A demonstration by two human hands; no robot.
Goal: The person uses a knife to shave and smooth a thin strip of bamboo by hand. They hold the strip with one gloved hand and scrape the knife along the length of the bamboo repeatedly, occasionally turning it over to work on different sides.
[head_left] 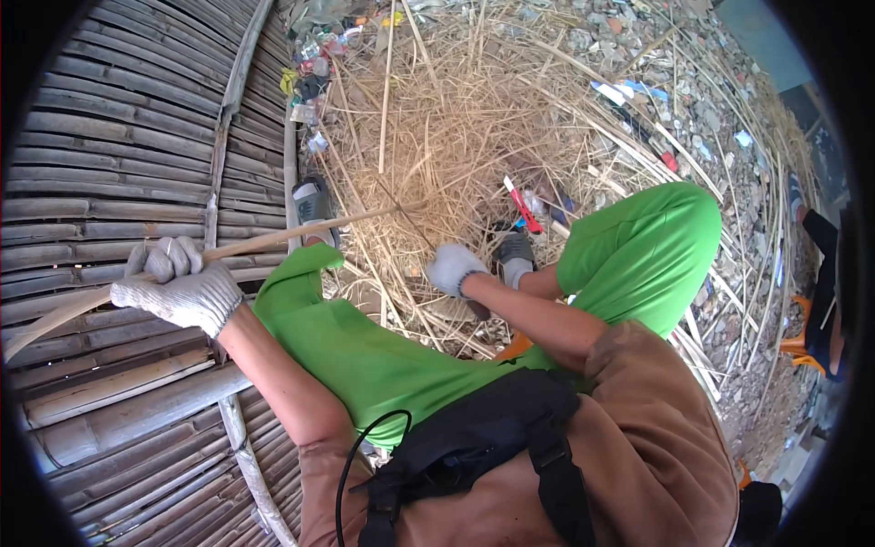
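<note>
Head view. The gloved left hand [182, 287] has its fingers curled around a long pale strip [292, 234], apparently bamboo. One length trails from these fingers to the left; the other reaches right, toward the opposite hand. The hold partway along probably steadies the strip and sets its angle. The gloved right hand [453, 269] forms a fist between the legs, its fingers wrapped around a thin dark tool [419, 231], apparently a knife. Its slender part points up and left from these fingers to the strip's near end; whether the two touch or merely overlap cannot be told. The knees of the green trousers [638, 255] are spread either side of the right fingers, likely to leave working room. Beyond those fingers spread tangled shavings [474, 137], on which a red cutter [521, 205] lies just to the right, perhaps for easy reach. Loose strips [620, 137] lie farther out that way. Bamboo slats [118, 228] flank the left fingers. The gloves presumably guard against splinters.
</note>
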